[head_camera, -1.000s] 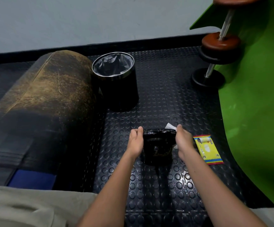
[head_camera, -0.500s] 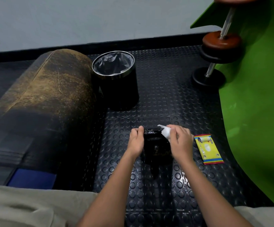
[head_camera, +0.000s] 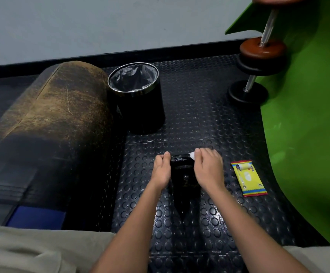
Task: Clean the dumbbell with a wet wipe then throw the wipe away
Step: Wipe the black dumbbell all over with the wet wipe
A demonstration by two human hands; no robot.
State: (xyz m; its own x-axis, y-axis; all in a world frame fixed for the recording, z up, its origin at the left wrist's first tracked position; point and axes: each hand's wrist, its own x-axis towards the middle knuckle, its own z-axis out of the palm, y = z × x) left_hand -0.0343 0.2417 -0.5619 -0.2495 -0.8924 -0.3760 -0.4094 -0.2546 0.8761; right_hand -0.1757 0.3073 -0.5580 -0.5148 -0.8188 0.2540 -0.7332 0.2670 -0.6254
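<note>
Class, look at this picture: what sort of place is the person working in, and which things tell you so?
Probably a gym or home workout corner: a plate-loaded dumbbell leans against the green wall, the floor is studded black rubber matting, and a worn padded bench lies on the left.

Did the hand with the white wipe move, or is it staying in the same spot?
Yes. The right hand with the wipe slid left, away from the yellow wipe packet, onto the top of the dumbbell.

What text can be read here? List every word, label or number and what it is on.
None can be read for certain.
Wipe pack: small print near its top right corner, too blurred to read.
Dumbbell, bin, bench pad: no text visible.
</note>
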